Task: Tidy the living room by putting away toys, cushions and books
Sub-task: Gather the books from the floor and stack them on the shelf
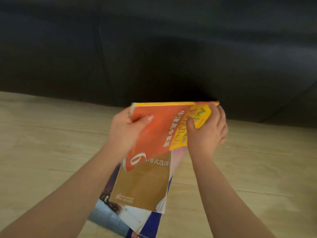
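I hold a stack of several thin books in front of me, above the floor. On top lies an orange and yellow book [159, 127]; under it sticks out a brown-covered book [142, 188], and lowest a blue and white book [109, 215]. My left hand [127, 129] grips the stack's far left edge, thumb on the orange cover. At the far right corner, my right hand [207, 131] grips the stack, thumb pressed on the yellow part.
A dark sofa front [154, 48] fills the upper half of the view, just beyond the books. Light wooden floor [51, 143] spreads below and to both sides.
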